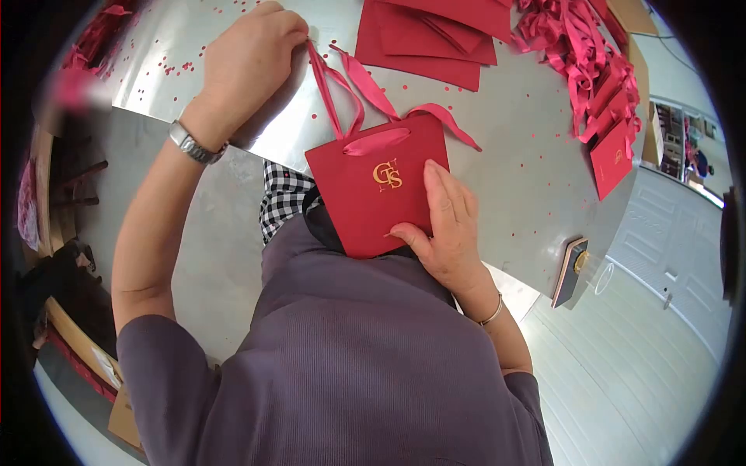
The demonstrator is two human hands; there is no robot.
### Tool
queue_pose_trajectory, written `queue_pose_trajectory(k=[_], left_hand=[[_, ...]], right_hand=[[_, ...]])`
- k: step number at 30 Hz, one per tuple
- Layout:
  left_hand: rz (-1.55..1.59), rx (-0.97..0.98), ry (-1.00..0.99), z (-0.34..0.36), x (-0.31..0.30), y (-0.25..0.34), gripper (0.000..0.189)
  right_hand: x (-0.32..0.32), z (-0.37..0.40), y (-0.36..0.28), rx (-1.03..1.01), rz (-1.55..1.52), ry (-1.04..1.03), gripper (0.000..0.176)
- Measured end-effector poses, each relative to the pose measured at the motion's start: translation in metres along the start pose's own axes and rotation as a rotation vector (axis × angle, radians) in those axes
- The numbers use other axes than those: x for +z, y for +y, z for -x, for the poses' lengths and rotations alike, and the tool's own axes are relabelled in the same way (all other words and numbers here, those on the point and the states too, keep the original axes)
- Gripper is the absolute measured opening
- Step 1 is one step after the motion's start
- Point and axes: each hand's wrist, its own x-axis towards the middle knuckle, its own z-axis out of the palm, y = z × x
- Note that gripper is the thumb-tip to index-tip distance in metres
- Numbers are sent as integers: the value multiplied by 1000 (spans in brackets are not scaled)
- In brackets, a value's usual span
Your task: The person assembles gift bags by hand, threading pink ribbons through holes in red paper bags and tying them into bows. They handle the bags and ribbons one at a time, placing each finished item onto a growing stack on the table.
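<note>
A small red paper gift bag (373,190) with gold lettering lies at the table's near edge, against my body. Pink ribbon (377,142) runs through its top, and its loose ends trail over the table. My left hand (256,58) is up and to the left of the bag, its fingers pinched on a length of this ribbon pulled taut. At the bag's right side, my right hand (451,225) holds the edge, with the thumb across the front and the other fingers along the side.
Flat red bags (427,43) are stacked at the table's far side. Finished-looking bags with tangled pink ribbons (579,70) pile up on the right. A phone (569,272) sits at the right edge. Small red paper dots (175,70) litter the metal table (497,179).
</note>
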Motion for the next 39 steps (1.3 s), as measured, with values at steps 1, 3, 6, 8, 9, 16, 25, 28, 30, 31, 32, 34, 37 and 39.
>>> queue_pose_trajectory(k=[1,3,6,8,9,16,25,28,30,31,32,34,37,39], left_hand=[[105,-6,85,2,5,-5,16],[218,-24,133,10,6,-10,20],[452,-293,228,33,-14,21,24],[509,-301,252,73,-15,36,21],[606,-414,61,98,-22,49,20],[1077,-607,-395,157,-6,110,17],[979,-197,-271,87,-31,138,25],[1381,-3,-180,32,-11,189,46],[1333,90,-359,5,-12,214,55],[1296,134,-356,2,-4,222,50],[1275,78,-430,2,2,230,46],[1178,103,-444,-4,22,247,37],[1017,190,-370,-46,52,276,37],[910,262,-328,-90,75,298,40]], right_hand=[[-1,0,-1,-2,9,-7,79],[-2,-2,-1,2,-14,0,78],[-4,-3,-1,10,-56,13,76],[-4,-1,0,5,-66,29,76],[-3,1,1,-2,-60,38,76],[-6,8,2,-11,-157,152,73],[-49,24,11,540,-892,473,66],[-83,18,51,503,-855,858,56],[-117,13,91,446,-896,1111,52],[-138,14,115,491,-838,1127,48],[-159,19,139,537,-780,1143,44],[-185,32,197,709,-433,1089,49],[-189,36,268,1110,122,787,61],[-175,31,298,1277,261,697,70]])
